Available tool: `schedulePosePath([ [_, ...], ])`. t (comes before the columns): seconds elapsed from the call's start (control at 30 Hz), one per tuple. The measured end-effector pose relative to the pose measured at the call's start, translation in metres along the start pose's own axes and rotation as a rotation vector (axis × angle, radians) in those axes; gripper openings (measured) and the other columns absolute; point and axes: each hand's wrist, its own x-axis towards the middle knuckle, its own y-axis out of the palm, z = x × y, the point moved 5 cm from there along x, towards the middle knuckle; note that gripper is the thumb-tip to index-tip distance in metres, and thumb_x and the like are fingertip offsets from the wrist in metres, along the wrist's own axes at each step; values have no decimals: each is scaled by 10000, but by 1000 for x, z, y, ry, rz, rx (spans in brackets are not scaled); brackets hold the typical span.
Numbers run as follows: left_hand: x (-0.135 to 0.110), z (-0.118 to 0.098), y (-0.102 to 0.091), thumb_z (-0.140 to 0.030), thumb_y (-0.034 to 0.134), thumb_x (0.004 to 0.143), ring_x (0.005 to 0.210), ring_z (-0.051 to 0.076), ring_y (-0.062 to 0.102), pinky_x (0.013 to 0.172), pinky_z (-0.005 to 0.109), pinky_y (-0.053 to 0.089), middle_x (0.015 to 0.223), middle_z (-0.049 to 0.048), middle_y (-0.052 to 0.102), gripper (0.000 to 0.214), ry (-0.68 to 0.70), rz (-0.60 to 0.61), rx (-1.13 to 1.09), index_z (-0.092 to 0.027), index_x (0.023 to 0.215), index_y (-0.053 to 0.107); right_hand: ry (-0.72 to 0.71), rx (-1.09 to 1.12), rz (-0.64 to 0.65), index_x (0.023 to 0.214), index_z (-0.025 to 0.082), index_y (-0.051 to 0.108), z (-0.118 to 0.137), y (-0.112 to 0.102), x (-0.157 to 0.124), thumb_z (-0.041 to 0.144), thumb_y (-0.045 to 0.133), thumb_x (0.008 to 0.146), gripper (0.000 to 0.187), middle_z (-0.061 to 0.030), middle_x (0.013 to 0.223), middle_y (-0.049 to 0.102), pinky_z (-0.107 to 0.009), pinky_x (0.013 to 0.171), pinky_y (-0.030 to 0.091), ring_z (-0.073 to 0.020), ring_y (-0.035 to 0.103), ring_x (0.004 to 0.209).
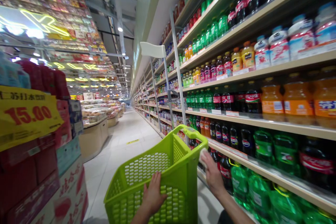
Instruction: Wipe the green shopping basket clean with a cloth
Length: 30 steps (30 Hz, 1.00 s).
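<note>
A lime-green plastic shopping basket (147,178) tilts in front of me, its inside bare. My left hand (153,193) rests on its near wall with the fingers hooked over the rim. Against the basket's right outer side lies my right hand (211,170), closed around something small and white that I cannot make out. The basket's handle (193,133) points toward the drink shelves.
Long shelves (262,122) of soft-drink and juice bottles run along my right. A stack of red cartons with a yellow 15.00 price sign (26,113) stands at my left. The tiled aisle floor (126,140) stretches ahead past round display counters (94,129).
</note>
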Motion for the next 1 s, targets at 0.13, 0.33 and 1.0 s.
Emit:
schedulePosePath([
  [0.13,2,-4,2,-223,461,623,1345,225,58,1072,476,123,1465,62,67,830,-19,-26,-1,-125,1376,124,151,-52,-176,1188,155,513,-10,-12,43,80,315,775,465,-86,1342,398,-480,1041,276,-219,313,1262],
  [0.33,6,7,0,-230,474,650,1342,196,101,1078,449,127,1462,55,120,792,14,-7,-25,-161,1371,155,-167,-17,260,1159,242,552,15,44,-43,45,370,756,483,-46,1247,515,-422,954,419,-208,406,1203],
  [1.0,0,38,14,-152,408,598,1346,205,19,1077,477,97,1466,13,36,844,-29,-54,174,-135,1380,92,-218,-60,179,1242,225,472,7,42,-50,45,331,828,473,-60,1310,447,-436,1000,357,-193,306,1263],
])
